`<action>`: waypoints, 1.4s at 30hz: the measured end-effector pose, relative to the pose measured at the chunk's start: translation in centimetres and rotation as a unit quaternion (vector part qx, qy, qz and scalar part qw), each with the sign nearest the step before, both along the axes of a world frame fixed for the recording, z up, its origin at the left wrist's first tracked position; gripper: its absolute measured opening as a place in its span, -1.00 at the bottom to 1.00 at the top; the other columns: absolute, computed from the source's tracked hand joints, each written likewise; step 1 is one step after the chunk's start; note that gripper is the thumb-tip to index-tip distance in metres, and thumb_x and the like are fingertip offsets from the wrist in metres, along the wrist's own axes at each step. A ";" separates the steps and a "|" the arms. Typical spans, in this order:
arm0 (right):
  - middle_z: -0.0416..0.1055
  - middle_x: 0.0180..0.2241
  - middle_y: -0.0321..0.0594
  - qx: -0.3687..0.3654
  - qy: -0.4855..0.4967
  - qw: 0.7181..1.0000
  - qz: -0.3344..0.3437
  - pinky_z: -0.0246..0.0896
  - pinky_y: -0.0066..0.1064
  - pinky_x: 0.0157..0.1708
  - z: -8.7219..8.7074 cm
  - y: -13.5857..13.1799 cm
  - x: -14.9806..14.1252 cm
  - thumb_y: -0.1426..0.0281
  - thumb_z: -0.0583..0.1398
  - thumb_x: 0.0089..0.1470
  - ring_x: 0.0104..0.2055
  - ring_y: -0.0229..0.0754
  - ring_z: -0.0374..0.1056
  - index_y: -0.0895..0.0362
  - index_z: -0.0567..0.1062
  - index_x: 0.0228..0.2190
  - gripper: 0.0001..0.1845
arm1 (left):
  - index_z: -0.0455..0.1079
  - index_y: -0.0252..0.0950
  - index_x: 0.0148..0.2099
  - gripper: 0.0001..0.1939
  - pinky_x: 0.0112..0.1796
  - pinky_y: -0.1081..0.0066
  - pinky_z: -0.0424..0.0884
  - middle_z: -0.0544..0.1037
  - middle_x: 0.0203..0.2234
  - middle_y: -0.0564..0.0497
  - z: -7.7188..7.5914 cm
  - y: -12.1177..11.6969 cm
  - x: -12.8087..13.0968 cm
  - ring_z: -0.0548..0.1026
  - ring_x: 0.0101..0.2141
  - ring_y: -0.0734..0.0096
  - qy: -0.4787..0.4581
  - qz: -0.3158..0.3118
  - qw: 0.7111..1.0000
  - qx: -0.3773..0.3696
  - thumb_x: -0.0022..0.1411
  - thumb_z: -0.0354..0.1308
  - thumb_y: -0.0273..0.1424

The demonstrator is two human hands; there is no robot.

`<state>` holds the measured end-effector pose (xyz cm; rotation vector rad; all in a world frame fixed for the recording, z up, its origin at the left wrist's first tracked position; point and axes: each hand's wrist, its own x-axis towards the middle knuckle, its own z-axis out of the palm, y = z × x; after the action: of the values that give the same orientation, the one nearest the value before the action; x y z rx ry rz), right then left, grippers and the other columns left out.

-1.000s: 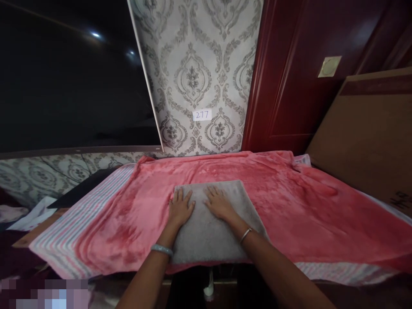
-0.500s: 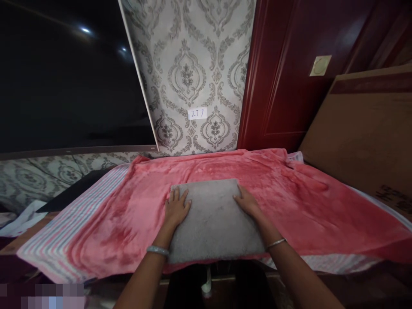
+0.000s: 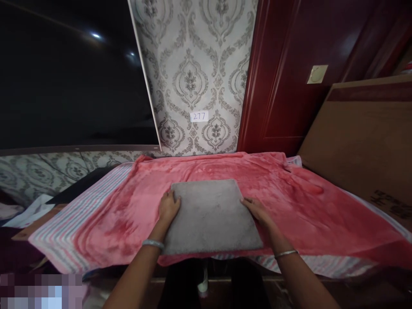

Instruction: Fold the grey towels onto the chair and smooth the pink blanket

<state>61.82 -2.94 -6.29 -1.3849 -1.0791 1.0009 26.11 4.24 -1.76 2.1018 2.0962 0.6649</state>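
Observation:
A folded grey towel lies square on a pink fleece blanket near the table's front edge. My left hand rests at the towel's left edge, its fingertips tucked against or under that side. My right hand lies at the right edge, fingers stretched along the side of the towel. Each wrist wears a bangle.
Under the pink blanket a striped cloth sticks out at the left and front. A large dark screen and patterned wallpaper with a paper tag "277" stand behind. A dark red door and a cardboard sheet are at the right.
Both hands have slid outward from the top of the grey towel to its left and right edges. The towel itself has stayed in place.

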 end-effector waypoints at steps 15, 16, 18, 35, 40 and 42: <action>0.56 -0.38 -0.18 -0.022 0.051 0.998 0.023 0.30 -0.32 -0.36 2.4 -0.5 -1.7 0.21 0.35 -0.27 -0.37 -0.07 0.42 0.13 0.58 -0.39 -0.66 | 0.49 -0.36 -0.26 -0.71 -0.46 0.39 0.39 0.58 -0.47 -0.04 -0.6 -3.3 -4.3 0.53 -0.43 0.25 -0.390 -0.049 0.909 -0.135 0.12 0.29 -0.21; 0.56 -0.38 -0.19 -0.022 0.058 0.998 0.018 0.30 -0.31 -0.37 2.6 -0.7 -1.9 0.21 0.34 -0.28 -0.37 -0.07 0.42 0.13 0.58 -0.37 -0.64 | 0.48 -0.36 -0.25 -0.68 -0.47 0.39 0.39 0.58 -0.48 -0.04 -0.6 -3.5 -4.1 0.52 -0.45 0.26 -0.415 -0.054 0.898 -0.139 0.11 0.29 -0.18; 0.55 -0.39 -0.18 -0.034 0.078 0.996 0.020 0.30 -0.29 -0.36 3.0 -1.0 -2.2 0.18 0.33 -0.27 -0.38 -0.07 0.42 0.13 0.58 -0.36 -0.62 | 0.48 -0.36 -0.23 -0.61 -0.48 0.38 0.41 0.57 -0.50 -0.04 -0.5 -3.9 -4.0 0.51 -0.47 0.27 -0.458 -0.057 0.872 -0.163 0.09 0.30 -0.11; 0.58 -0.10 -0.06 0.126 0.183 0.962 -0.160 0.43 -0.14 -0.12 2.8 -6.3 -5.4 0.01 0.38 -0.20 -0.10 0.09 0.50 0.07 0.44 -0.09 -0.33 | 0.52 -0.34 -0.06 -0.54 -0.23 0.33 0.49 0.65 -0.22 -0.07 12.4 6.0 0.7 0.58 -0.23 0.16 -0.227 -0.250 0.932 -0.132 0.07 0.25 -0.15; 0.55 -0.04 -0.03 0.075 0.220 0.956 -0.177 0.46 -0.05 -0.08 -1.5 -7.5 -6.6 0.04 0.40 -0.27 -0.01 0.16 0.48 0.06 0.44 -0.08 -0.29 | 0.52 -0.35 -0.21 -0.74 -0.14 0.32 0.45 0.65 -0.21 -0.14 8.1 8.2 3.8 0.56 -0.13 0.09 -0.093 -0.173 0.975 -0.109 0.06 0.25 -0.32; 0.56 -0.05 -0.03 0.038 0.242 0.956 -0.164 0.49 -0.02 -0.13 -2.3 -7.8 -6.5 0.06 0.40 -0.27 -0.04 0.18 0.50 0.06 0.44 -0.06 -0.29 | 0.52 -0.35 -0.20 -0.77 -0.12 0.33 0.44 0.64 -0.17 -0.18 5.7 8.1 4.1 0.57 -0.12 0.10 -0.060 -0.152 0.980 -0.115 0.08 0.23 -0.35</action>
<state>55.32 -10.77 -8.57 -1.1257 -0.4980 0.9700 30.17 12.38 3.97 2.1281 1.6508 0.4694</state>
